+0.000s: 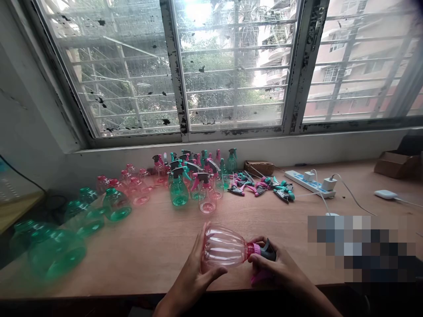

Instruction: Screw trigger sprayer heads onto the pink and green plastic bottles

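A clear pink spray bottle [224,246] lies on its side in the air over the table's front edge, its neck pointing right. My left hand [198,264] cups the bottle's base, with the thumb along its lower side. At the neck, my right hand [276,259] has its fingers closed round the pink collar and the black and pink spray head [267,252]. The head sits at the bottle's mouth; how tightly it is seated I cannot tell. Part of the pink trigger hangs below the right hand.
Green bottles without heads [117,204] and pink ones [140,191] stand at the left. Several bottles with spray heads [179,189] stand by the window wall. Loose spray heads [259,187] lie beside a power strip [310,182]. A cardboard box [396,164] is at the far right.
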`<state>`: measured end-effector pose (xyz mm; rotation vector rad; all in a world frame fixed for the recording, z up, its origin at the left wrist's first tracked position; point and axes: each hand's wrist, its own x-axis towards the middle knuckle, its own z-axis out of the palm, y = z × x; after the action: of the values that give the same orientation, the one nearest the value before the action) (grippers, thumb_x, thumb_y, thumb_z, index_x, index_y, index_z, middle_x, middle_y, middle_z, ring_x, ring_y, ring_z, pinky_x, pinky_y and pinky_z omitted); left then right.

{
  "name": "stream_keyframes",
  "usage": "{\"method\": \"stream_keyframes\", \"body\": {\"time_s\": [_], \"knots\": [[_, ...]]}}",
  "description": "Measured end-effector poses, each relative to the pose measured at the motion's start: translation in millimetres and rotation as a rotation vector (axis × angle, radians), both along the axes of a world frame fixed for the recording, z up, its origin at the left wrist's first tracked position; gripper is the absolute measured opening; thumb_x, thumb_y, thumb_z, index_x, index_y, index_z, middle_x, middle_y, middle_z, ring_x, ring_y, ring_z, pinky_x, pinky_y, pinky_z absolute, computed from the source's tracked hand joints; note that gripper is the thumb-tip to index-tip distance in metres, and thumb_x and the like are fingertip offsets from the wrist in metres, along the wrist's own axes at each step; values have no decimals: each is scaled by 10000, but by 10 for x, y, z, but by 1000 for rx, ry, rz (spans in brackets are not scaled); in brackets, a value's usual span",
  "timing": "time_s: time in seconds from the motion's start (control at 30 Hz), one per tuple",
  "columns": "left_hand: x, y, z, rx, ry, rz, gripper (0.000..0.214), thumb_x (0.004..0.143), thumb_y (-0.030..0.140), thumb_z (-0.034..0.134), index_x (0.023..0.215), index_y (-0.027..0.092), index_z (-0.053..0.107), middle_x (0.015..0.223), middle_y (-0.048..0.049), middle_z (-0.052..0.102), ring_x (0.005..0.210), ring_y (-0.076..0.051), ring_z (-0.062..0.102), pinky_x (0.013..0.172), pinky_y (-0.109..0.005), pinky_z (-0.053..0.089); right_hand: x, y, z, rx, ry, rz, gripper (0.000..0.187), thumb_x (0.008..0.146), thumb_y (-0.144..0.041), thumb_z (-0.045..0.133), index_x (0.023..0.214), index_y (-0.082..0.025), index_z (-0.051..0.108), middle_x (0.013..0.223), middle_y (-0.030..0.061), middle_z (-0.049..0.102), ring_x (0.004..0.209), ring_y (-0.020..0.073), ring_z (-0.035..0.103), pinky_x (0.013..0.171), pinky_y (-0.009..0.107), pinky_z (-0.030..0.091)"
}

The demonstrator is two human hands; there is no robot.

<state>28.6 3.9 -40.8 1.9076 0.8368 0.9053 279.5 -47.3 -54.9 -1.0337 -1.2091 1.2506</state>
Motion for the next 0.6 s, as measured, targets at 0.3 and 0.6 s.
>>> {"method": "stream_keyframes", "body": {"time_s": [0.3, 0.6], "knots": [[-22, 12, -95, 89, 33, 25, 1048, 808, 390, 780, 1578, 361, 69, 1662, -60, 210, 1482, -346, 290, 1211, -498, 261, 9, 16, -29, -12, 46, -4, 399, 780, -465, 803, 970, -167, 618, 663, 8, 728, 573, 176, 674, 557, 271, 516], [68, -13, -80, 66, -16, 36, 1100, 743, 480, 815, 1583, 306, 124, 1640, -87, 279, 1499, -372, 230, 1217, -499, 245, 9, 33, -13, 1, 46, -17, 401, 789, -494, 783, 958, -165, 627, 687, 20, 731, 569, 178, 672, 549, 272, 501]]}}
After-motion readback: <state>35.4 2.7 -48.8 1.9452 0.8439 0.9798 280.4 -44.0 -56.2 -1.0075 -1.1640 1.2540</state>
